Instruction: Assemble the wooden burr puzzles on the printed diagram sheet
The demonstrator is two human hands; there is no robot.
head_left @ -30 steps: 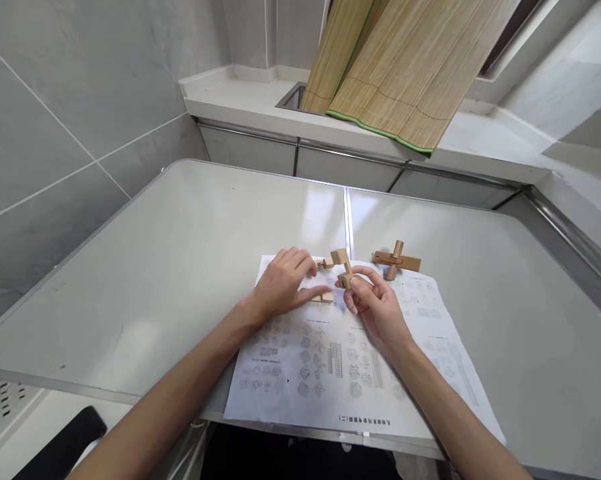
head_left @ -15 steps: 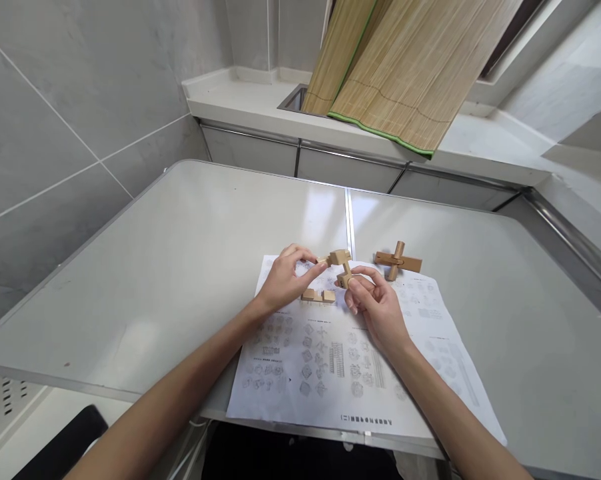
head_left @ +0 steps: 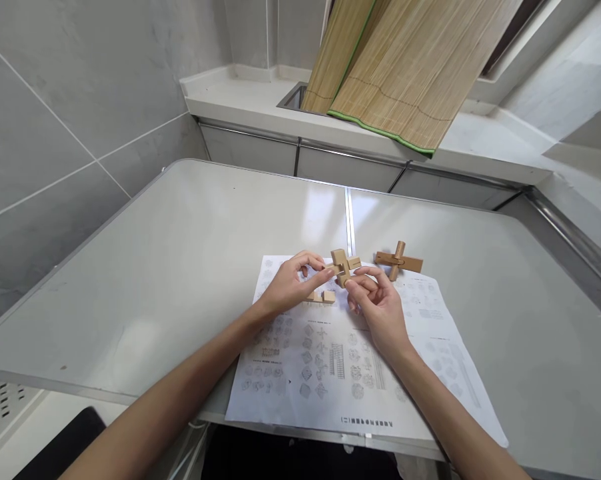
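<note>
Two light notched wooden puzzle pieces [head_left: 341,261] cross each other above the printed sheet. My left hand [head_left: 296,280] pinches the piece pointing left, thumb and fingers closed on its end. My right hand [head_left: 376,297] grips the lower end of the upright piece between thumb and fingers. Below them, a loose notched wooden puzzle piece [head_left: 327,297] lies on the paper, its left part hidden by my left hand. Printed diagrams cover the instruction sheet [head_left: 330,407] under both hands.
A darker wooden cross-shaped puzzle [head_left: 399,260] rests at the sheet's upper right edge. The pale table [head_left: 180,267] has a metal seam. Behind it a counter holds a sink [head_left: 293,98] and a hanging bamboo blind [head_left: 405,73].
The two wooden pieces have come together into a cross, the left one fitted into the upright one. My left hand has shifted slightly right and now covers more of the loose piece.
</note>
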